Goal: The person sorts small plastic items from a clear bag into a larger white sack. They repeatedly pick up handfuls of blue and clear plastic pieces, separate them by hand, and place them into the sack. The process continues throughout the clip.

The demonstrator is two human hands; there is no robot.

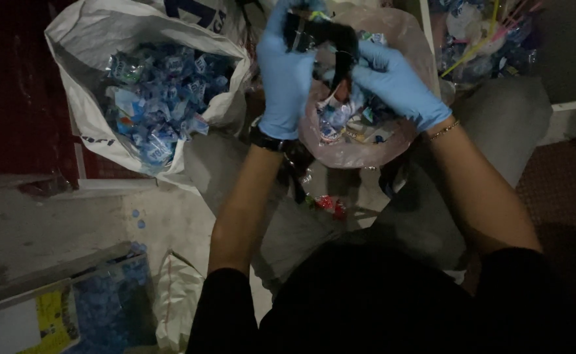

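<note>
Left hand (286, 78) and right hand (396, 82) both gripping a black strip (337, 39), hovering over pink bag (366, 147), white sack (104, 39) lying beside on dim concrete floor (39, 229)

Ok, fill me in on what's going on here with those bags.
A person in blue gloves holds a dark, crumpled piece of material between the left hand and the right hand, above an open pinkish plastic bag of mixed wrappers. To the left, a large white sack stands open, full of blue-and-clear plastic packaging. Another bag of mixed plastic sits at the upper right. A small red item lies on the floor below the hands.
</note>
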